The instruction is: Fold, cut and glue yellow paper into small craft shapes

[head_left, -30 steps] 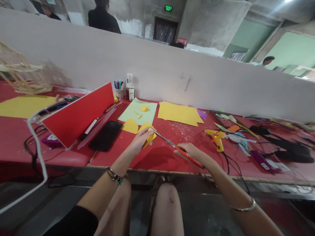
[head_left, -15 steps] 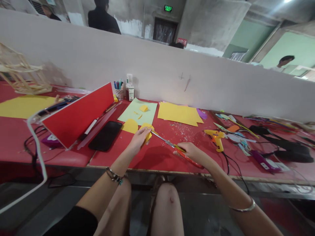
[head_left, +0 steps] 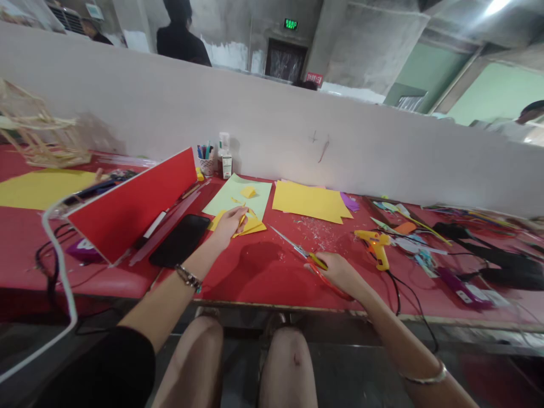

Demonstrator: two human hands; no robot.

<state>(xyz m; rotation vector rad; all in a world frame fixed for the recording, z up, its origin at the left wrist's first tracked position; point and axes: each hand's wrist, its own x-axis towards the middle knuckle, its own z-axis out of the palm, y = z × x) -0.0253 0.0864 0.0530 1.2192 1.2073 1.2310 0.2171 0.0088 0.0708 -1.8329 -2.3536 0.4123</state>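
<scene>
In the head view my left hand (head_left: 229, 226) is closed in a pinch on a small yellow paper piece (head_left: 242, 220), partly hidden by the fingers. Beneath and beside it lie larger yellow paper cut-outs (head_left: 255, 226), overlapping the front of a pale green sheet (head_left: 219, 195). On that sheet rest a yellow paper piece (head_left: 248, 192) and thin yellow scraps. My right hand (head_left: 335, 271) grips scissors (head_left: 300, 249) with red and yellow handles. Their blades point up and left, apart from the paper.
Left of my hands are a black phone (head_left: 181, 241) and a red board (head_left: 136, 207) standing tilted. Yellow sheets (head_left: 310, 199) lie at the back. On the right sits a yellow glue gun (head_left: 376, 246) with its cord. A pen cup (head_left: 206, 165) and bottle (head_left: 225, 158) stand by the partition.
The scissors have come away from the paper. My left hand has moved left and slightly up with a small piece, and a larger yellow cut-out now lies on the table.
</scene>
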